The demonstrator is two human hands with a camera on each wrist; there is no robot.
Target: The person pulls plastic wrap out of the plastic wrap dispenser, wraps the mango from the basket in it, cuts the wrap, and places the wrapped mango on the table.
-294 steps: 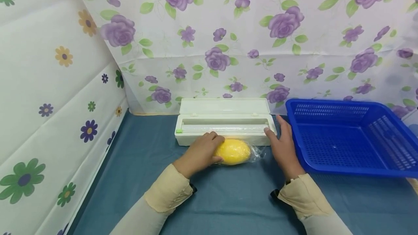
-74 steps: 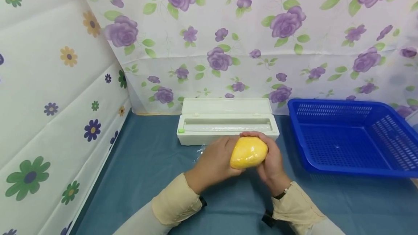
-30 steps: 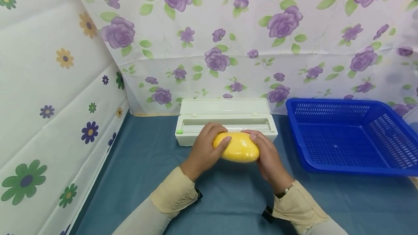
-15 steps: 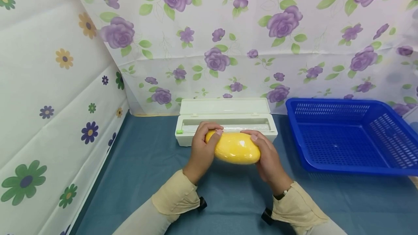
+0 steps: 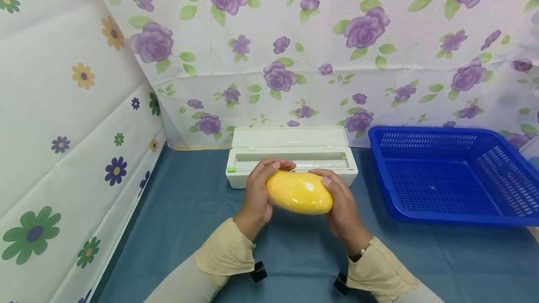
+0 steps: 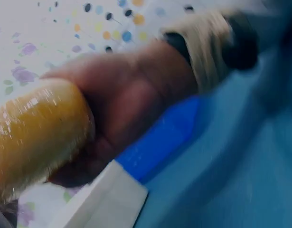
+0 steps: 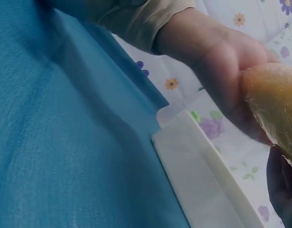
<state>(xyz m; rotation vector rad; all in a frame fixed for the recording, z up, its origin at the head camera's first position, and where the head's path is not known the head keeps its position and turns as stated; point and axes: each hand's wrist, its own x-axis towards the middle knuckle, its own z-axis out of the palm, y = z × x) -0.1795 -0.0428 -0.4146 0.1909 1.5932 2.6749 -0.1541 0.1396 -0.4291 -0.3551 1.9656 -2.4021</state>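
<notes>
A yellow mango, tightly covered in shiny clear film, is held lengthwise between both hands above the table. My left hand cups its left end, thumb along the top edge and fingertips showing behind it. My right hand grips the right end, thumb on the near upper side, fingers behind. Just beyond the hands stands a white cling film dispenser with its lid raised and a film roll inside. In the left wrist view the right hand supports the mango; the undersides are blurred.
A blue plastic basket with perforated sides stands to the right of the dispenser. Blue cloth covers the table. Flowered sheets rise at the back and left. A green slider sits at the dispenser's left end.
Earlier the mango lay before the dispenser, loose film at its right end; it is now lifted and smoothly wrapped. Lately the left hand has shifted round its left end, its thumb moving back.
</notes>
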